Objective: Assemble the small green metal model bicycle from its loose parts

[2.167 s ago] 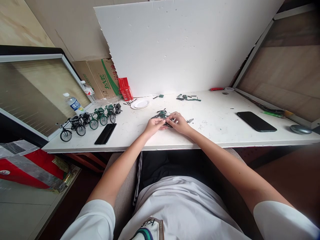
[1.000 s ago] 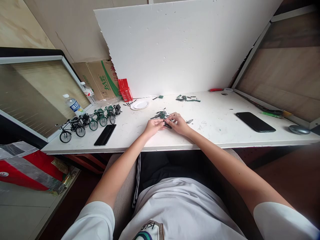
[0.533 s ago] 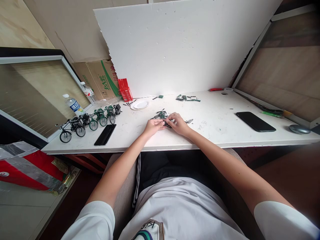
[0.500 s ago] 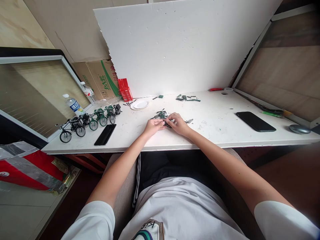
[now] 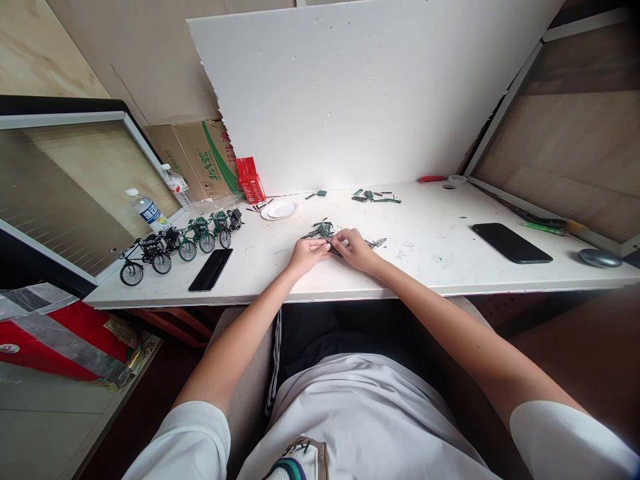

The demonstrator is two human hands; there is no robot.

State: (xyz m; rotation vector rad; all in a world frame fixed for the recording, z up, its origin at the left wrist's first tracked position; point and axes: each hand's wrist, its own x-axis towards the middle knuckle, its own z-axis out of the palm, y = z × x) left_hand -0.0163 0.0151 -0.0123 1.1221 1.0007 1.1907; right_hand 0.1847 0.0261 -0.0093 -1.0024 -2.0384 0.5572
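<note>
My left hand (image 5: 309, 254) and my right hand (image 5: 356, 249) meet near the middle of the white table, fingertips pinched close together. Between them is a small dark green and black part, mostly covered by the fingers, so its exact kind cannot be made out. Just beyond the fingertips lies a heap of dark green and black model pieces (image 5: 324, 229). Thin dark pieces (image 5: 379, 243) rest right of my right hand. Several assembled miniature bicycles (image 5: 200, 236), black and green, stand in a row at the left.
Phones lie on the left (image 5: 211, 269) and right (image 5: 512, 243). Behind the hands are white plates (image 5: 279, 209), a red box (image 5: 251, 180) and more green pieces (image 5: 375, 197). Bottles (image 5: 149, 209) stand at the left; a white foam board (image 5: 370, 93) rises at the back.
Both hands stay in nearly the same place. The right hand's fingers have shifted very slightly; nothing else visibly moves.
</note>
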